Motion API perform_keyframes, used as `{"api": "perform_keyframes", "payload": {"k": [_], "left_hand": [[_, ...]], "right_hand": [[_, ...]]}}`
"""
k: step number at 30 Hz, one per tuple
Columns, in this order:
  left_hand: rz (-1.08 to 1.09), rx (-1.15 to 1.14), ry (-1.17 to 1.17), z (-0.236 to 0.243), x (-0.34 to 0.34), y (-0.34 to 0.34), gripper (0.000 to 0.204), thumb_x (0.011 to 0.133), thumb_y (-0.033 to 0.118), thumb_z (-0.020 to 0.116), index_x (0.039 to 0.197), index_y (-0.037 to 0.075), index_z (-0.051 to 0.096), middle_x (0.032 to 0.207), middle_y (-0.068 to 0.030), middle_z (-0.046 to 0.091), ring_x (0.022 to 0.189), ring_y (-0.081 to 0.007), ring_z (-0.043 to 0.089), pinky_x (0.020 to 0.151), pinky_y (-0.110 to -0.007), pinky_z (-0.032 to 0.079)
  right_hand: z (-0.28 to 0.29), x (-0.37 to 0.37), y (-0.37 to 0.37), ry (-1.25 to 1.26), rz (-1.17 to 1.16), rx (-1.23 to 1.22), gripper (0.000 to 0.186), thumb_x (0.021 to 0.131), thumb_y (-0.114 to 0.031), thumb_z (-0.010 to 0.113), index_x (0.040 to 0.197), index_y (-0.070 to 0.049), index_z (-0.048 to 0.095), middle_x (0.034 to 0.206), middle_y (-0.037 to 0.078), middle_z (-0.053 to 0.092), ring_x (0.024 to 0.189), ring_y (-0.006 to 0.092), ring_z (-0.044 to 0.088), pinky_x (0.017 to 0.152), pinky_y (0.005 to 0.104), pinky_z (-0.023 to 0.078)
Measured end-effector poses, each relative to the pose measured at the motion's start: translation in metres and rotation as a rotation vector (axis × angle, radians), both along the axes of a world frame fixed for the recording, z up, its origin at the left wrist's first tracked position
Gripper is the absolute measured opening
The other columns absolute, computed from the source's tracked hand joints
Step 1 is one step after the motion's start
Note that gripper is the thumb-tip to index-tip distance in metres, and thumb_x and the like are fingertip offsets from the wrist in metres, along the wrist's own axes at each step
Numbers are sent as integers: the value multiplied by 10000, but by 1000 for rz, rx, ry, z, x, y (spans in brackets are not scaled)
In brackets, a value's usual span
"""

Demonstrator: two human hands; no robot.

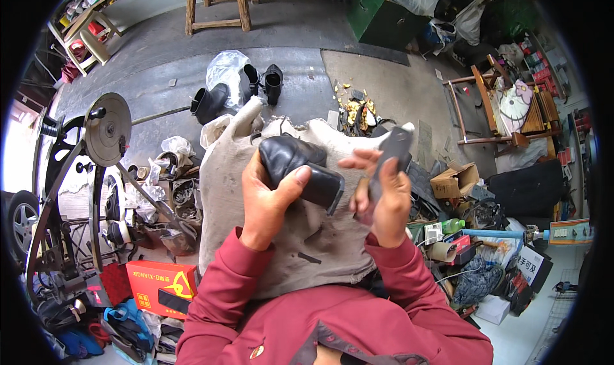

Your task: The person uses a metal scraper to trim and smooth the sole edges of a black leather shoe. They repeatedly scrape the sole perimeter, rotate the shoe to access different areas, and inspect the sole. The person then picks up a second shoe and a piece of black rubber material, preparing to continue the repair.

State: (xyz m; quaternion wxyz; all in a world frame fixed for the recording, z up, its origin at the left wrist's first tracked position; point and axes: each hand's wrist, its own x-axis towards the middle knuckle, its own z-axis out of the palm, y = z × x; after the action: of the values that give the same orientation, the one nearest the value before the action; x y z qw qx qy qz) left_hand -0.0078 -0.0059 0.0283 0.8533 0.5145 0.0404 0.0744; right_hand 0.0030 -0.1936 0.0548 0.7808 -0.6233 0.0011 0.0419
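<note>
My left hand (267,205) grips a black leather shoe (288,157) over a stained pale-grey apron (236,256) spread across my lap. Its thumb presses on the shoe, whose squared end points down and to the right. To the right, my right hand (384,195) has its thumb and some fingers around a long dark flat piece (393,147), blurred by motion and held nearly upright; I cannot make out what it is. That hand is apart from the shoe, some fingers extended toward it. A small dark strip (310,257) lies on the apron below.
An iron machine with a wheel (109,131) stands at my left beside bags and a red box (157,282). Ahead are black boots (272,87), yellowish scraps (361,112) and a wooden stool (217,23). At my right are cartons (454,179), a folding chair (486,106) and piled clutter.
</note>
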Motion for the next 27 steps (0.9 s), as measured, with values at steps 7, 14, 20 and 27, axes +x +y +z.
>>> {"api": "perform_keyframes", "payload": {"k": [7,14,20,27], "left_hand": [[70,7,-22,-20,3,5,408,824,226,751,1133,-3,614,1017,-45,643,912,-122,584,864,-272,469],[127,28,31,-22,5,3,441,826,234,761,1163,-5,606,1030,-44,645,922,-121,589,866,-274,475],[168,17,29,-23,8,-1,427,834,202,785,1168,-1,612,1025,-30,653,896,-105,592,831,-253,483],[143,27,42,-22,10,1,340,848,184,769,1110,4,646,949,-8,651,821,-82,569,771,-237,471]], "right_hand": [[1,53,6,196,0,709,409,1045,-214,447,1375,9,541,915,41,563,613,61,412,540,232,387],[-15,76,33,392,128,1166,372,1106,-223,363,1364,6,504,759,-12,387,541,62,301,469,226,319],[-17,79,39,397,104,1139,351,1108,-250,394,1332,-10,518,759,-25,374,548,54,299,474,222,314],[-21,79,41,440,106,1144,337,1109,-254,397,1315,-20,525,758,-27,375,549,56,305,484,221,314]]}}
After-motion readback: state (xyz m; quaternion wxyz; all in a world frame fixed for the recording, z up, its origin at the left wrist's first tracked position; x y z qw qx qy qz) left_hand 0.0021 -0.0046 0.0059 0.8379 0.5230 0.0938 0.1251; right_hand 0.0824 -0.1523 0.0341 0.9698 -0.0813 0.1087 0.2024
